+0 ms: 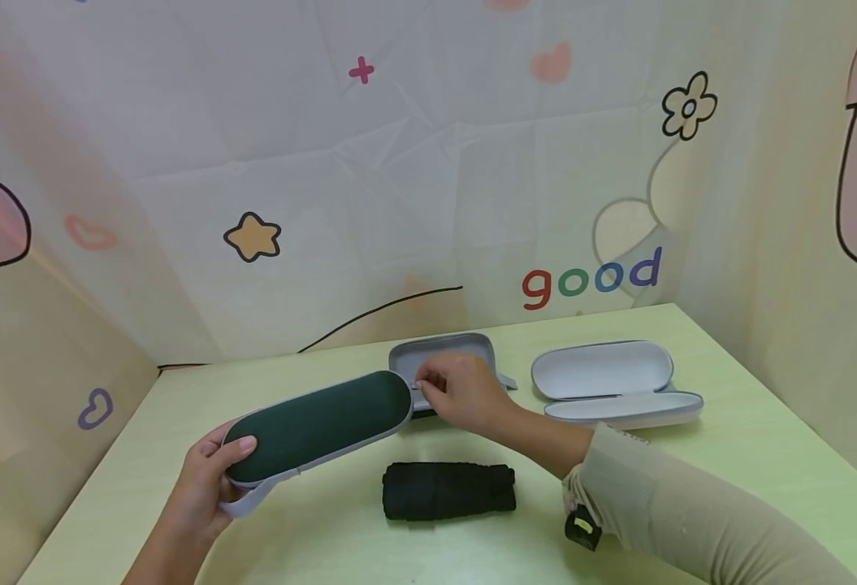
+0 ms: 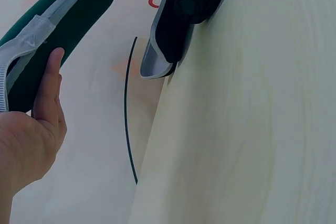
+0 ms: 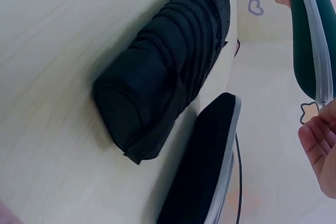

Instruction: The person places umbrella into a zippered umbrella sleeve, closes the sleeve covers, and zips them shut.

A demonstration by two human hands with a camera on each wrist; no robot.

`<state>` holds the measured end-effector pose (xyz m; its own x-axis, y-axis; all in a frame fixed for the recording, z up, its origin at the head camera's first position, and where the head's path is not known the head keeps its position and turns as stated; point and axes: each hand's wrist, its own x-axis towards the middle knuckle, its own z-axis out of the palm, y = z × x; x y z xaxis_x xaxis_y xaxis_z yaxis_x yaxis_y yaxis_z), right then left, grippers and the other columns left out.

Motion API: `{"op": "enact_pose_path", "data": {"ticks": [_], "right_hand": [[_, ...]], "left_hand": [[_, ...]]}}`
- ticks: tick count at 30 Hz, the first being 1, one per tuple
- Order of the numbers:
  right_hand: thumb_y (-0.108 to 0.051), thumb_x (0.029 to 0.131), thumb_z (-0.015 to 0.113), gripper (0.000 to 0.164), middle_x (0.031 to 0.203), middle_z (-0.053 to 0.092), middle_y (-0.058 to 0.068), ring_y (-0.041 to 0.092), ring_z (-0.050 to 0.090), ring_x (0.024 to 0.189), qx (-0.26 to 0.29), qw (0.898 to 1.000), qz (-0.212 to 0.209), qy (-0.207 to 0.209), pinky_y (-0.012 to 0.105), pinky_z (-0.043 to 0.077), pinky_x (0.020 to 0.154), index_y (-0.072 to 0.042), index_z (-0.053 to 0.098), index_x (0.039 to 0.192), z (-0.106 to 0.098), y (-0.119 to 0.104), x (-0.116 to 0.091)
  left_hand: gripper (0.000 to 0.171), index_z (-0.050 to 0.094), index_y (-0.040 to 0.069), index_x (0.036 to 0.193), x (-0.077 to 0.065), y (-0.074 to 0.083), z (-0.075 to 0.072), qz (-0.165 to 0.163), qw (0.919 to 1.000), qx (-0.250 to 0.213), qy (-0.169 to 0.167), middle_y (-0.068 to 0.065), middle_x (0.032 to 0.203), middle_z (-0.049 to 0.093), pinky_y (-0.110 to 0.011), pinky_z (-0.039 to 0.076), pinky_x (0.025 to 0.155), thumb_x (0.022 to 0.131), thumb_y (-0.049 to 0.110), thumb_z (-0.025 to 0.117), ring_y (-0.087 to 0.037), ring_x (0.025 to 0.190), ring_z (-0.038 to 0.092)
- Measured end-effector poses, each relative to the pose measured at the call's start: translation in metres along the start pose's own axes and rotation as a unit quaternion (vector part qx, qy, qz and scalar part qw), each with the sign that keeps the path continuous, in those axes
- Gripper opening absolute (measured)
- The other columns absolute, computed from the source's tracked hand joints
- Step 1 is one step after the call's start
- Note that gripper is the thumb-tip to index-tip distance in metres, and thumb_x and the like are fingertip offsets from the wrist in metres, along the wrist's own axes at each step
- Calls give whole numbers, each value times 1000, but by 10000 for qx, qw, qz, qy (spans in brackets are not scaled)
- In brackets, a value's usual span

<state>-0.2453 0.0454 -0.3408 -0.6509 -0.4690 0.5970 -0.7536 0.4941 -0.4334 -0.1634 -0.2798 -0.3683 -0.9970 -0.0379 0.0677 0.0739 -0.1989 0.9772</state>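
My left hand [image 1: 201,479] grips the near end of a long dark green zip case [image 1: 318,422], thumb on its upper face and fingers beneath. A pale zip band [image 3: 317,40] runs along its edge, and a light grey strap loop [image 1: 253,497] hangs by the hand. The case is tilted above the table and looks closed. At its far end my right hand [image 1: 466,390] pinches what seems to be the zip pull, mostly hidden by the fingertips. Below lies a black rolled fabric bundle [image 1: 446,491], resembling a folded umbrella, apart from both hands.
Behind my right hand stands an open dark case with a grey lining [image 1: 435,348], partly covered by that hand. An open pale grey case [image 1: 603,374] sits at the back right of the light wooden table [image 1: 311,544]. A printed curtain [image 1: 399,179] rises behind it.
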Motion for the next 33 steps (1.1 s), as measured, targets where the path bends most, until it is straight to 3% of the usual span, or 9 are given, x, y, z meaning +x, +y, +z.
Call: {"op": "enact_pose_path", "data": {"ticks": [6,12,14,19,22,25,28,30,33], "right_hand": [[0,85,71,4,76,66,1,11,57,67,132,9994,-308,-88,22,49,62,-5,71,84,-1,2,2],[-1,85,72,6,82,69,1,8,60,73,669,9934,-793,-480,23,53,67,-5,72,90,0,6,2],[-1,86,72,6,84,70,2,8,60,74,900,9901,-881,-623,22,53,67,-4,72,91,1,7,3],[-3,89,69,6,86,70,1,7,59,76,1558,9803,-568,-1075,22,53,69,-4,72,94,0,7,3],[-3,91,67,6,87,69,1,11,62,77,2211,9648,-127,-1422,27,55,71,-4,71,95,1,4,1],[-1,92,64,7,90,70,5,16,67,80,2933,9396,350,-1728,32,57,75,-2,69,97,5,-3,-1],[1,94,61,9,95,70,9,19,69,84,3455,9164,752,-1878,36,57,78,0,67,100,9,-10,-3],[1,94,61,9,97,71,9,18,70,85,3568,9099,957,-1886,35,57,78,-1,67,100,11,-15,-3],[1,94,61,9,97,71,8,17,70,84,3505,9125,1044,-1830,32,56,78,-2,68,99,13,-21,-3]], "left_hand": [[29,72,27,101,3,0,-7,-198,9986,120,-474,1,100,69,-35,56,69,95,11,48,-21,81,68],[34,73,24,107,4,3,-17,-201,9875,-219,-1547,2,97,72,-30,57,68,97,10,43,-15,79,70],[33,73,23,106,5,4,-17,-282,9862,-188,-1620,2,97,72,-30,57,70,98,12,42,-14,79,70],[18,65,18,103,10,10,-7,-1097,9928,-318,-346,-1,96,71,-32,57,76,100,25,49,-15,84,69],[20,55,13,111,13,13,0,-1622,9781,-1262,336,-5,102,67,-35,55,83,99,29,55,-17,91,69],[25,58,10,110,16,13,4,-1841,9592,-2088,488,-6,106,64,-33,52,87,98,31,58,-16,96,68],[28,61,12,109,19,8,8,-1959,9490,-2376,675,-3,106,61,-27,51,89,95,37,60,-11,96,67],[30,63,14,106,19,3,11,-1967,9459,-2459,781,0,104,60,-24,51,88,94,41,61,-9,94,65],[29,60,16,106,19,-2,17,-1876,9415,-2687,791,0,101,58,-27,51,89,94,41,61,-11,91,62]]}}
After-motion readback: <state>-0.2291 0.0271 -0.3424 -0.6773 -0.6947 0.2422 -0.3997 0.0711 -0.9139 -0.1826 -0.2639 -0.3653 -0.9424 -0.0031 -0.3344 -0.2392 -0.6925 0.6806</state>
